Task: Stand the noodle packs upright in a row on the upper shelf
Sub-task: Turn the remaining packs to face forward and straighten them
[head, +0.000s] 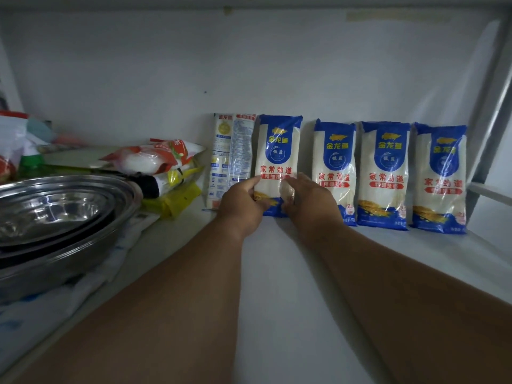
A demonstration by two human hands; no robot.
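Note:
Several blue-and-white noodle packs stand upright in a row against the back wall of the white shelf [277, 286]. My left hand [241, 200] and my right hand [310, 200] both grip the lower part of one pack [278, 151], which stands upright, front facing me. To its left stands a pack [231, 156] turned back-side out. To the right stand three more packs, the nearest [333, 167], the middle [385, 173] and the far right one [440, 176], all with fronts facing me.
Stacked steel bowls [55, 217] sit at the left on a cloth. Behind them lie red, white and yellow food bags [160, 162] and other clutter. A grey shelf-frame post [490, 120] stands at the right.

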